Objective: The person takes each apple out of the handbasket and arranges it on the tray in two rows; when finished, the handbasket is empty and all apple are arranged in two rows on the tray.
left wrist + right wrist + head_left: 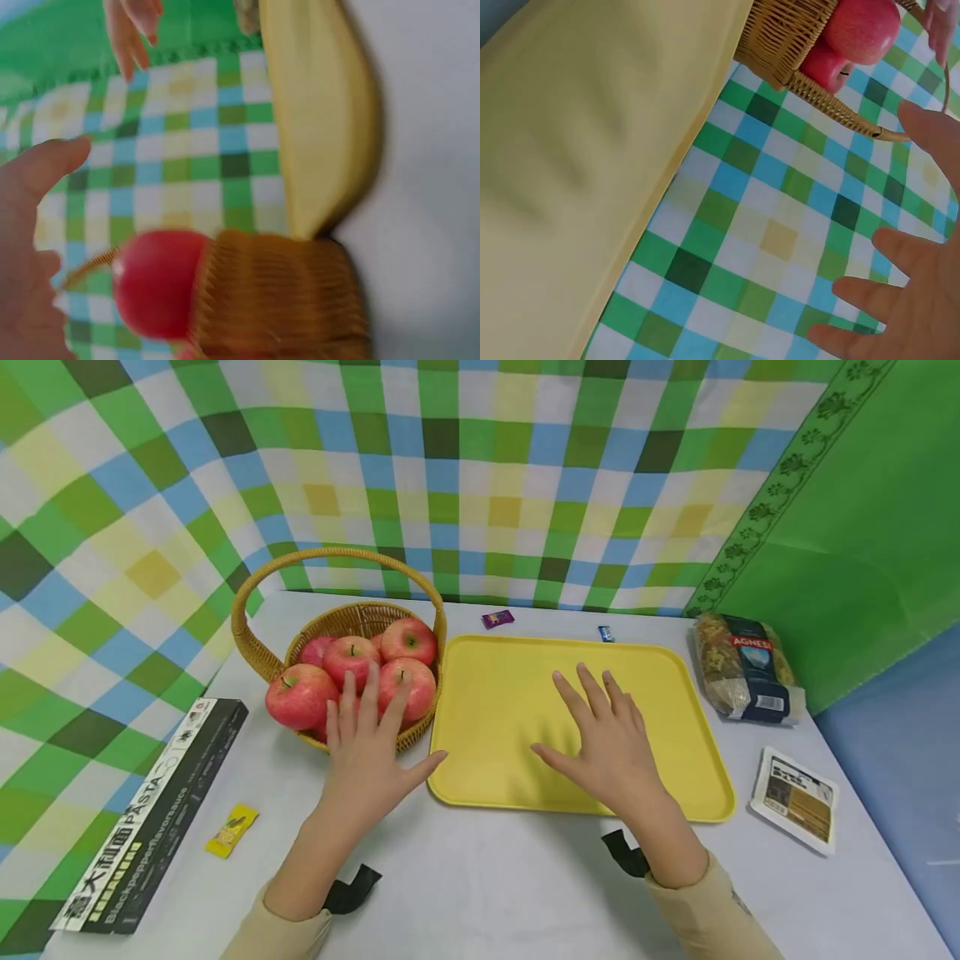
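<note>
My left hand [367,764] hovers with spread fingers in front of a wicker basket [367,618] full of red apples [302,697]. In the head view its fingertips overlap the lower apples, and whether they touch cannot be told there. The left wrist view shows an apple [159,283] at the basket's rim, with the thumb apart from it. Over the yellow tray [487,718] my right hand [611,747] is held up, fingers spread, casting a shadow on the tray. Nothing is in either hand.
A black pasta box [161,818] and a yellow wrapped candy [232,831] lie at the left. Behind the tray are a purple candy [498,619] and a small blue one [606,633]. A pasta bag [750,668] and a white packet [795,799] lie at the right.
</note>
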Available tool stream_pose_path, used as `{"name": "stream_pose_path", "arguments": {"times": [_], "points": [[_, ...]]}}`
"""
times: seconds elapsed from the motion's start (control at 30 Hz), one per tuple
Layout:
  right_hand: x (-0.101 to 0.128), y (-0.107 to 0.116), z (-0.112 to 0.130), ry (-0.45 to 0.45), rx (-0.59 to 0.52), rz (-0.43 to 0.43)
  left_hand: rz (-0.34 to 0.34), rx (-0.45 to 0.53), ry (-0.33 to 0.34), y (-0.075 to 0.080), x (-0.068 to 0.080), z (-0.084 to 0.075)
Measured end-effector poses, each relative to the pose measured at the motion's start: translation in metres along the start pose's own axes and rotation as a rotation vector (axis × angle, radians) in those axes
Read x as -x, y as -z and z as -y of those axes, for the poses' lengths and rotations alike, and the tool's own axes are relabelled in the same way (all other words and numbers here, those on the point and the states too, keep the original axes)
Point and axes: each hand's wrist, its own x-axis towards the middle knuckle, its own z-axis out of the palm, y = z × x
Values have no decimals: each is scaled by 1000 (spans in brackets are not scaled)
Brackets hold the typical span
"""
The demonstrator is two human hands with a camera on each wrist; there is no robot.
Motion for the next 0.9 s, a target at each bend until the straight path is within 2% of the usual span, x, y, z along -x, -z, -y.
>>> {"name": "stream_pose_path", "arguments": {"times": [0.1, 0.23, 0.3, 0.37, 0.5, 0.73, 0.8, 0.9], "points": [[-6, -2, 4, 31, -39, -34, -128, 59, 66, -1, 13, 16], [-15, -5, 13, 77, -108, -60, -316, 187, 168, -5, 32, 35], [-21, -7, 19, 98, -154, -62, -378, 271, 215, -8, 41, 41], [-28, -9, 26, 117, -206, -63, -414, 355, 249, -12, 48, 45], [-46, -15, 41, 158, -305, -66, -400, 535, 359, -20, 55, 48], [-75, -36, 74, 224, -453, -9, -324, 976, 663, -27, 53, 48], [-81, -43, 84, 230, -486, 11, -316, 1041, 711, -30, 49, 49], [-88, -53, 96, 229, -531, 33, -336, 1105, 732, -34, 44, 53]]}}
